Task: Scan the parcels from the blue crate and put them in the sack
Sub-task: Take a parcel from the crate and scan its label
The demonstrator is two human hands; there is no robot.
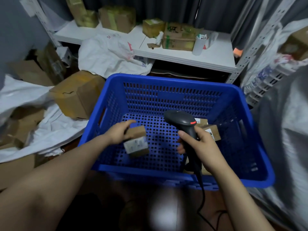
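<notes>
the left hand holds a small brown parcel inside the blue crate, over the left half of its perforated floor. the thumb lies along the top of the box and the rest of the fingers are curled round its far side, so the grip is closed on it. a white label on the parcel faces up toward the camera (the print is too blurred to read). i cannot tell whether the box is lifted clear of the crate floor or touches it.

the right hand is wrapped tight round the handle of a black barcode scanner, fingers curled across the front of the grip. the scanner's head sits just right of the parcel, above the middle of the crate, and shows a red strip on its side. its black cable drops over the crate's near rim.

two more labelled brown parcels lie at the right side of the crate floor, partly hidden behind the scanner and hand.

a white sack lies crumpled on the floor left of the crate, with a larger cardboard box between them. behind the crate is a white shelf carrying several taped boxes.
</notes>
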